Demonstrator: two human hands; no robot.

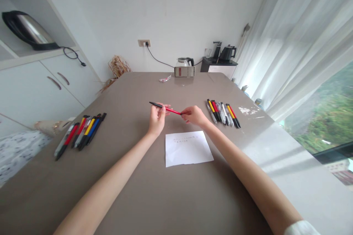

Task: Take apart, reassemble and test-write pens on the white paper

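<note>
A red and black pen (173, 111) is held up over the middle of the table, lying nearly level between both hands. My left hand (157, 119) pinches its black section, and the black end sticks out to the upper left. The fingers of my right hand (194, 115) are closed around the opposite end, hiding its tip. Just below the hands lies a white sheet of paper (189, 150) with faint handwriting near its top. One group of pens (79, 132) rests on the left, and another group of pens (222, 113) rests to the right of my right hand.
The grey-brown table (132, 194) fills the foreground. A glass kettle (184, 67) on a shiny base stands at its far edge, beside a small crumpled wrapper (165, 79). White curtains (275, 44) hang along the right side.
</note>
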